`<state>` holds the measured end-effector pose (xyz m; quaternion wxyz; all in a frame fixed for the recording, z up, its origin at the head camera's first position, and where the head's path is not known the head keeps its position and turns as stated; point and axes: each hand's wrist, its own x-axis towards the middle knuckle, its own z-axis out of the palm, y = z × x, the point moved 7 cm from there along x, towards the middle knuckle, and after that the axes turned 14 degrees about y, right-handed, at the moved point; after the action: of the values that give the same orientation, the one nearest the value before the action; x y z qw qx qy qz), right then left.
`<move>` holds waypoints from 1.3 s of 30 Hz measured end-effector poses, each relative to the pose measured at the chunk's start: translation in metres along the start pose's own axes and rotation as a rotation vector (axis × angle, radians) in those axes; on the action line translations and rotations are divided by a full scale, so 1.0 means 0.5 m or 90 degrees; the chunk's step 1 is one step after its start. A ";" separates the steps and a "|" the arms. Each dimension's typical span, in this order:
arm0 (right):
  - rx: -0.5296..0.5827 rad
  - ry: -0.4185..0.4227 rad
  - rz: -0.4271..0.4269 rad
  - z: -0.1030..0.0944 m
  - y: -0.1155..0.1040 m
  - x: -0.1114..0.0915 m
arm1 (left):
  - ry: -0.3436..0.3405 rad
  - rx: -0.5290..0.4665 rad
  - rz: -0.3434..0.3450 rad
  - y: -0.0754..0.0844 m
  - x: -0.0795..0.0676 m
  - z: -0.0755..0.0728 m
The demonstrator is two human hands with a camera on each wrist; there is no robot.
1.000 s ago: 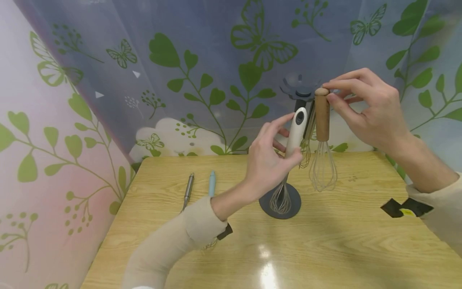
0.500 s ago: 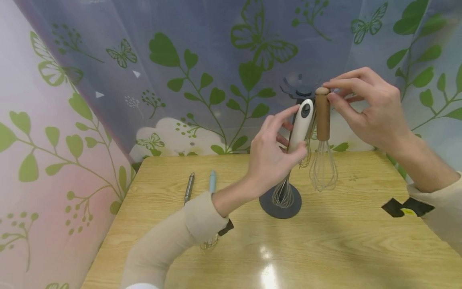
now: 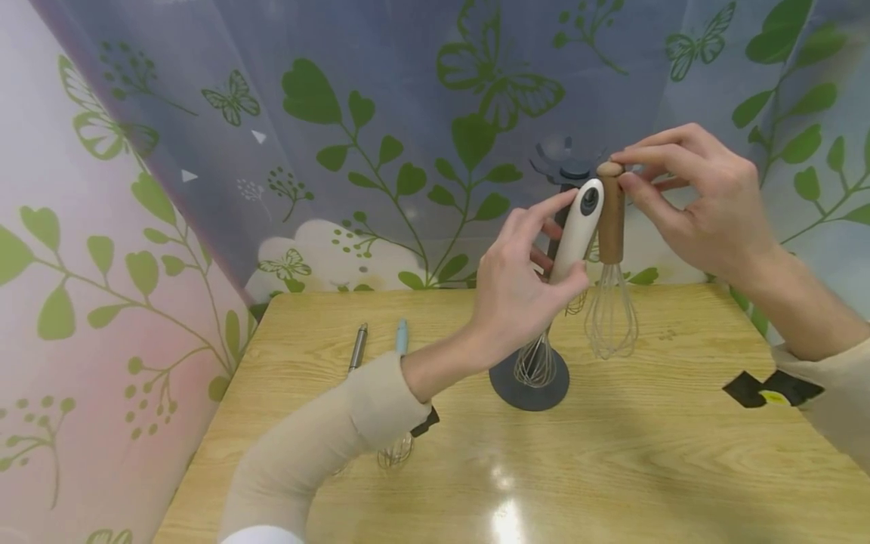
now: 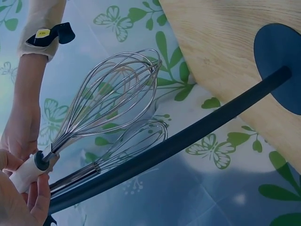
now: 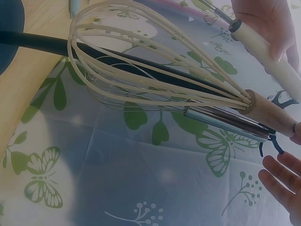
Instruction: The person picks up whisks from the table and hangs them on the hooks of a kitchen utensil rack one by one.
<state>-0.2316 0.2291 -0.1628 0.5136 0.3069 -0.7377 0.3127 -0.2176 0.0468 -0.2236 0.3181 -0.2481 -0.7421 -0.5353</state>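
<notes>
In the head view my left hand (image 3: 513, 264) grips a white-handled whisk (image 3: 576, 234), tilted with its handle up and its wires down in front of the dark stand's round base (image 3: 552, 397). My right hand (image 3: 710, 204) pinches the top end of a wooden-handled whisk (image 3: 612, 227), which hangs upright beside the stand's hooks. The two handles overlap closely in this view. On the stand's pole side hangs a metal-handled whisk (image 5: 230, 125), partly hidden behind the wooden one. The left wrist view shows the white handle (image 4: 28, 175) between thumb and fingers.
On the wooden table (image 3: 646, 438) at left lie a steel-handled utensil (image 3: 358, 347) and a light blue-handled whisk (image 3: 402, 338), both partly covered by my left sleeve (image 3: 340, 431). A patterned curtain (image 3: 381, 91) stands behind the table.
My left hand has moved the white-handled whisk slightly up and right, closer to the wooden one, and it leans more. My right hand stays at the wooden handle's top.
</notes>
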 end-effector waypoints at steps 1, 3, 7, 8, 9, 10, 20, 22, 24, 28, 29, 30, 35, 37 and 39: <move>-0.001 -0.001 -0.001 0.000 0.000 0.000 | -0.001 0.000 0.000 0.000 0.000 0.000; -0.001 -0.002 -0.002 -0.001 0.000 0.000 | -0.002 -0.001 0.001 0.001 0.000 0.001; -0.001 -0.003 -0.004 -0.002 0.000 0.000 | 0.004 -0.005 0.005 0.001 0.002 0.001; -0.001 -0.002 -0.004 -0.002 0.000 0.000 | 0.008 -0.005 0.007 0.001 0.003 0.001; 0.000 -0.002 -0.004 -0.003 0.000 0.000 | 0.011 -0.006 0.008 0.001 0.004 0.001; 0.000 -0.001 -0.004 -0.003 0.000 0.000 | 0.014 -0.006 0.009 0.000 0.005 0.000; -0.002 -0.004 -0.002 -0.004 0.000 -0.002 | 0.013 0.002 0.005 -0.004 0.013 0.004; -0.003 -0.004 -0.003 -0.004 0.000 -0.002 | 0.015 0.005 0.002 -0.006 0.014 0.004; -0.004 -0.004 -0.002 -0.004 0.000 -0.002 | 0.017 0.007 -0.001 -0.008 0.014 0.005; -0.006 -0.004 -0.001 -0.003 0.000 -0.003 | 0.016 0.008 -0.004 -0.010 0.014 0.005; -0.005 -0.004 -0.001 -0.003 0.000 -0.003 | 0.016 0.008 -0.004 -0.010 0.013 0.005; -0.005 -0.004 -0.001 -0.002 0.000 -0.003 | 0.016 0.008 -0.004 -0.011 0.013 0.006; -0.002 0.000 -0.001 -0.002 -0.001 -0.001 | 0.016 0.009 -0.007 -0.014 0.015 0.006; 0.001 0.001 0.000 -0.001 -0.001 -0.001 | 0.017 0.011 -0.008 -0.014 0.015 0.006; 0.001 0.000 0.001 0.000 -0.001 -0.001 | 0.019 0.015 -0.009 -0.016 0.014 0.005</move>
<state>-0.2313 0.2288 -0.1634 0.5132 0.3071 -0.7375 0.3138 -0.2287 0.0471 -0.2239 0.3282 -0.2314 -0.7451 -0.5325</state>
